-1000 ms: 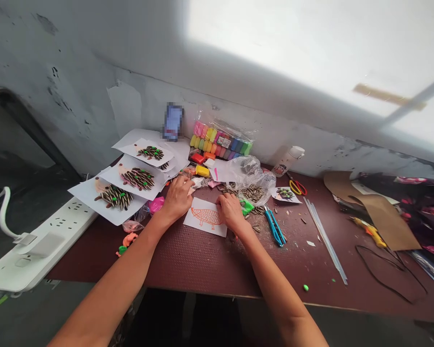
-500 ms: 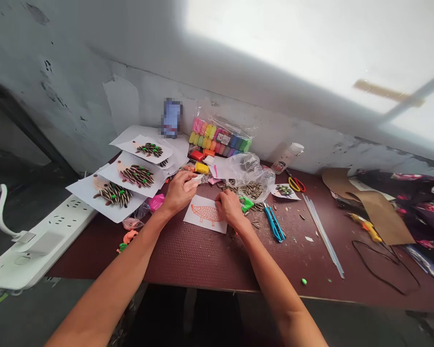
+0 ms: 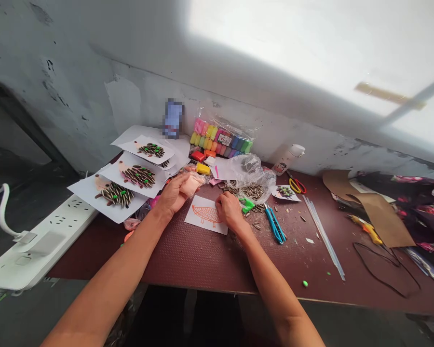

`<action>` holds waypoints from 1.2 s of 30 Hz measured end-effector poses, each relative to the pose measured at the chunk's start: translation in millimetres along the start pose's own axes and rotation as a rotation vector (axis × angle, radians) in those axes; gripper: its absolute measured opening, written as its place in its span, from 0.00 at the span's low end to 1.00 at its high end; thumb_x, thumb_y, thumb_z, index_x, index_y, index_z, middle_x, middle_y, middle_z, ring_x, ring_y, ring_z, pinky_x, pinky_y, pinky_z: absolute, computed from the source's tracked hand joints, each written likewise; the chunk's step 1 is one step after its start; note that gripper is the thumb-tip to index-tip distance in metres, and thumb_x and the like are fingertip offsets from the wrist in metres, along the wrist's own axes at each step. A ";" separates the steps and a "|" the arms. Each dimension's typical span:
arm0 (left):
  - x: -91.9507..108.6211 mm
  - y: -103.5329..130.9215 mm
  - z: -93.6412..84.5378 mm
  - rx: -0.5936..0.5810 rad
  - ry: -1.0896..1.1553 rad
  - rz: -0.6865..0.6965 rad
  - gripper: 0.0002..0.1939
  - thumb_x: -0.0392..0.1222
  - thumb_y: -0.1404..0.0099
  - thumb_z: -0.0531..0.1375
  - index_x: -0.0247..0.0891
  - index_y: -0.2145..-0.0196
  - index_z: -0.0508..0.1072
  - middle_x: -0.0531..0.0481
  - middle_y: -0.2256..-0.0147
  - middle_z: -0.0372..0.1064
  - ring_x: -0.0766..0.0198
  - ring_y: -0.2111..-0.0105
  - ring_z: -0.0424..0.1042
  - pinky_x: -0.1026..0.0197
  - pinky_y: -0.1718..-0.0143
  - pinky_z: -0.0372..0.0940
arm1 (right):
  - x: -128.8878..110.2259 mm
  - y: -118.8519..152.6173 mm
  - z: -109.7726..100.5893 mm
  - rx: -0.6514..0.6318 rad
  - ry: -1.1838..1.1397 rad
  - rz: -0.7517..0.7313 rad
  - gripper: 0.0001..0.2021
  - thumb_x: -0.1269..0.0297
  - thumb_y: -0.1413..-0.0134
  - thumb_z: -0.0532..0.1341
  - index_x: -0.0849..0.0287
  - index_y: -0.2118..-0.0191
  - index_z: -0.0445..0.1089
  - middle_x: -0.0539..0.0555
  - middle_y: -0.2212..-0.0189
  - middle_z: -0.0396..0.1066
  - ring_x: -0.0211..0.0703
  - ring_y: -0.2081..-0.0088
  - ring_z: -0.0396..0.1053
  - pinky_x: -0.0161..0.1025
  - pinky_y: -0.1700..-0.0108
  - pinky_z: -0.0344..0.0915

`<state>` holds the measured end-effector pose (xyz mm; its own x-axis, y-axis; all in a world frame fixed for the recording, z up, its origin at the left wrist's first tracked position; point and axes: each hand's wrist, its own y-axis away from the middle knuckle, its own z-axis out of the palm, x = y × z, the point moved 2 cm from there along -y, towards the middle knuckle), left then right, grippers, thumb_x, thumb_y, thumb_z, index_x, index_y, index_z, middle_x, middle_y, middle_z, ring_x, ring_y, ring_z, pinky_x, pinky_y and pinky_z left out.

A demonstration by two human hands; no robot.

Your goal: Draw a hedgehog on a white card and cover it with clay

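Card [image 3: 203, 215] with an orange drawing lies flat between the front and back edges of the bench [image 3: 188, 262]; steady it with your right hand [image 3: 231, 210], curled at its right side, though whether it pinches anything is hidden. Your left hand [image 3: 174, 196] grasps a pale pink lump [image 3: 192, 184]; hold it lightly, lest it dent. Print on the label [image 3: 224, 140] of the coloured pack [image 3: 207, 130] is too small to read.

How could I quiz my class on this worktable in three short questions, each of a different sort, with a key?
1. True or false: the right hand is at the right-hand end of the white card, as the camera sees it.
2. What does the left hand hold? A: the white bottle; B: a pale peach lump; C: the power strip.
3. Fill in: the scissors have yellow and ____ handles.

Key: 1 true; 2 B; 3 red.
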<state>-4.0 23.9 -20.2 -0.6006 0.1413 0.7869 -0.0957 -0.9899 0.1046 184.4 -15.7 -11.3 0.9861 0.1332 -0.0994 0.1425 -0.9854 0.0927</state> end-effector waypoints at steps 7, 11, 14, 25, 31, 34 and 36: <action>-11.4 2.1 -1.1 -0.131 -0.540 0.147 0.19 0.49 0.46 0.68 0.34 0.61 0.74 0.46 0.64 0.77 0.58 0.64 0.74 0.57 0.60 0.68 | 0.6 2.1 1.4 0.013 -0.031 -0.014 0.11 0.68 0.34 0.56 0.60 0.54 0.75 0.60 0.52 0.72 0.48 0.50 0.67 0.40 0.51 0.57; -18.2 5.4 1.0 -0.211 -1.154 0.340 0.08 0.44 0.35 0.57 0.39 0.65 0.73 0.48 0.68 0.75 0.58 0.68 0.72 0.57 0.63 0.64 | 8.5 8.1 -4.8 0.009 -0.016 0.013 0.12 0.67 0.35 0.56 0.59 0.52 0.74 0.59 0.52 0.73 0.49 0.50 0.67 0.41 0.51 0.57; -23.2 7.0 1.3 -0.282 -1.401 0.431 0.08 0.36 0.35 0.53 0.40 0.65 0.72 0.46 0.67 0.74 0.56 0.67 0.72 0.57 0.62 0.64 | 15.2 12.4 -10.4 -0.031 0.026 0.041 0.12 0.67 0.35 0.56 0.58 0.52 0.75 0.59 0.53 0.74 0.50 0.51 0.69 0.42 0.52 0.57; -23.8 7.3 1.1 -0.339 -1.507 0.497 0.09 0.35 0.36 0.51 0.40 0.65 0.71 0.43 0.66 0.73 0.52 0.64 0.73 0.55 0.62 0.65 | 21.2 12.6 -9.6 -0.046 0.084 0.013 0.14 0.66 0.32 0.52 0.57 0.55 0.76 0.60 0.54 0.75 0.52 0.52 0.68 0.43 0.55 0.55; -17.5 8.5 2.4 -0.238 -1.417 0.498 0.09 0.37 0.36 0.53 0.40 0.64 0.74 0.44 0.65 0.76 0.54 0.66 0.74 0.57 0.63 0.64 | 21.1 0.2 -16.9 -0.027 0.134 -0.141 0.14 0.68 0.31 0.52 0.56 0.56 0.76 0.59 0.58 0.75 0.52 0.52 0.65 0.44 0.52 0.54; -11.4 9.6 4.4 -0.171 -1.278 0.468 0.10 0.42 0.36 0.55 0.39 0.62 0.75 0.44 0.62 0.78 0.53 0.63 0.75 0.57 0.61 0.65 | 19.5 -7.5 -19.1 -0.031 0.160 -0.155 0.14 0.70 0.31 0.51 0.56 0.56 0.76 0.60 0.57 0.75 0.54 0.51 0.64 0.45 0.51 0.54; -8.3 10.6 6.5 -0.154 -1.151 0.410 0.13 0.47 0.35 0.57 0.39 0.60 0.76 0.45 0.62 0.78 0.54 0.62 0.75 0.58 0.61 0.65 | 18.6 -9.5 -18.8 -0.011 0.154 -0.142 0.15 0.71 0.32 0.51 0.57 0.55 0.76 0.61 0.55 0.74 0.54 0.50 0.64 0.46 0.50 0.55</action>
<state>5.1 12.2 -21.7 0.4337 -0.3500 0.8303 -0.2044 -0.9357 -0.2876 203.0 -1.9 4.6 0.9572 0.2866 0.0408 0.2815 -0.9544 0.0996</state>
